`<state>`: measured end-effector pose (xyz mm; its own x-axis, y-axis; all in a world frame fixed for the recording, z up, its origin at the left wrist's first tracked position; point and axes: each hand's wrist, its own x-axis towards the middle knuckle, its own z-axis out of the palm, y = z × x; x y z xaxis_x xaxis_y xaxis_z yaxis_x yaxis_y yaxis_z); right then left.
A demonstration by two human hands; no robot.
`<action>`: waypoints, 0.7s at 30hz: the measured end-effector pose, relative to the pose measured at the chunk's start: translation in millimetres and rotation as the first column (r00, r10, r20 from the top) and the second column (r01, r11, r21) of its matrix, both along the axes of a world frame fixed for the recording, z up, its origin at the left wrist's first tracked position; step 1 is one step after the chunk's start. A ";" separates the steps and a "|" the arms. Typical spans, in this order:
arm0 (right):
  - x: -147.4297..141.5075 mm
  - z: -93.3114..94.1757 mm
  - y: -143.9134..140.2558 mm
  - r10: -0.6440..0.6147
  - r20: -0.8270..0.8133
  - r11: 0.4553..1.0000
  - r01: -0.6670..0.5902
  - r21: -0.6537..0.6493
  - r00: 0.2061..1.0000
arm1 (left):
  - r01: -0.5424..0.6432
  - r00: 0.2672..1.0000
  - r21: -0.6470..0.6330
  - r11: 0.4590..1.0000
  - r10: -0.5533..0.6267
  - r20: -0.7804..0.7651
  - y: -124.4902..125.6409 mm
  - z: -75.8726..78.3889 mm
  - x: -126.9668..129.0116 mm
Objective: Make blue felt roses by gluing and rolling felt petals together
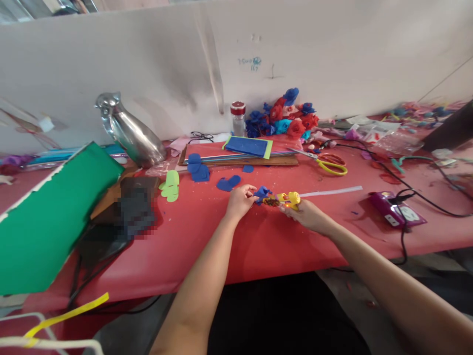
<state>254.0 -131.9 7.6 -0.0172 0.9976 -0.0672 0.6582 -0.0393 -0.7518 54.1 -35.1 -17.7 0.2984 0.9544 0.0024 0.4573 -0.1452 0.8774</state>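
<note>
We are looking down at a red table [258, 241], with both hands meeting near the centre of the view. The left hand [240, 199] is pinching a small blue paper piece [262, 193] between thumb and fingertips. The right hand [306, 214] is closing around a yellow glue gun [290, 199], whose nozzle is pointing toward 9 o'clock and touching the blue paper piece. A white glue stick [332, 192] is sticking out of the gun toward 3 o'clock.

From the hands, at 10 o'clock, loose blue petals [228, 183] are lying flat on the table, and light green leaf cut-outs [170, 186] are lying farther out at 9 o'clock. At 12 o'clock a stack of blue paper sheets [247, 146] is resting on a board, and beyond it a pile of blue and red paper flowers [284, 118] is leaning against the white wall. At 1 o'clock yellow-handled scissors [330, 164] are lying open. At 3 o'clock a purple power strip [393, 209] is sitting with black cords plugged in.
</note>
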 end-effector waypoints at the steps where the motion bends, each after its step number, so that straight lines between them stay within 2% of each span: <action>1: 0.0 0.1 0.2 -0.006 0.005 1.000 0.006 -0.005 1.000 | -0.001 1.000 -0.005 1.000 0.001 0.004 -0.3 0.4 0.1; 8: 0.6 1.4 0.7 -0.010 0.038 1.000 0.011 -0.027 0.999 | 0.003 1.000 -0.024 1.000 -0.003 0.026 -0.7 0.3 -0.3; 15: 3.7 -2.3 0.5 -0.015 0.052 0.999 0.012 0.049 0.999 | -0.009 1.000 -0.006 1.000 0.009 -0.006 -0.8 -0.3 -0.2; 21: 4.3 -1.6 -0.6 -0.033 0.066 0.998 0.029 0.058 0.997 | -0.004 1.000 0.000 1.000 0.004 -0.002 -2.0 1.4 -0.6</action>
<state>258.3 -132.5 6.0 0.0164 0.9998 -0.0102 0.7065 -0.0188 -0.7075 53.5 -37.1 -16.3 0.2942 0.9558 0.0014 0.4600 -0.1428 0.8764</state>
